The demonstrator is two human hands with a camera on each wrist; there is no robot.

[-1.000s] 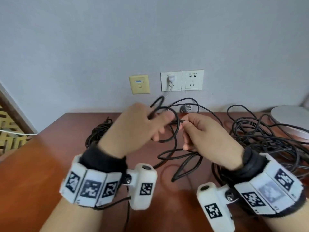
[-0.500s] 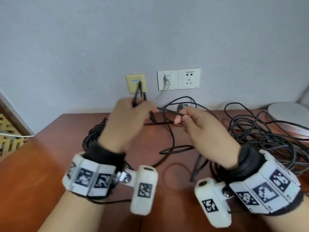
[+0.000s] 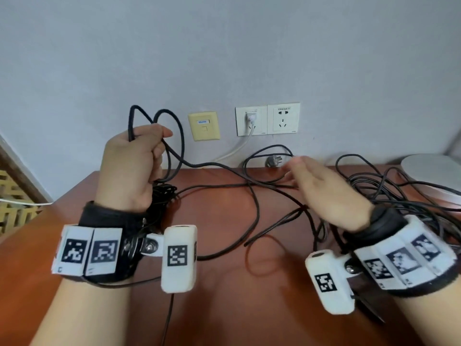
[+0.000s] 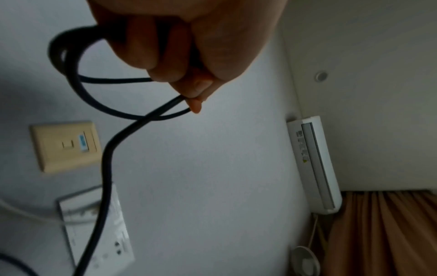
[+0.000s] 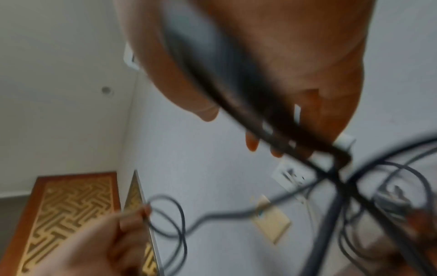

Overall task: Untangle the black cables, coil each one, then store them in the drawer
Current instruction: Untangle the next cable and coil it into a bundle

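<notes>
Since approx. 0.5 s ago the left hand point(image 3: 132, 166) went up and to the left, away from the right hand point(image 3: 321, 193), and the right hand let go of the strand it was pinching; its fingers are now spread and nearly straight, holding nothing. Left hand is a closed fist around the black cable point(image 3: 174, 136), with a few small loops standing up above the knuckles, in front of the wall. In the left wrist view the fingers point(image 4: 165, 56) curl round the loops and the thumb presses one strand; cable point(image 4: 104, 168) then drops down past the beige wall plate point(image 4: 66, 145).

From the fist the cable runs down and right, over the back edge of the counter point(image 3: 224, 295), and passes under the right hand. Right hand hovers above the counter, palm facing left; the right wrist view is blurred, so I cannot tell if a strand touches the palm.

Other things: a dark coiled bundle point(image 3: 162, 196) lies on the counter just below the left wrist. A big tangled pile of black cables point(image 3: 399, 196) lies at the right side, near a white round object point(image 3: 434, 171). On the wall, a white double socket point(image 3: 268, 119) w/ a white plug and cord in its left half, beside the beige plate point(image 3: 203, 126). A grey plug point(image 3: 274, 161) lies at the back of the counter. No drawer in view.
</notes>
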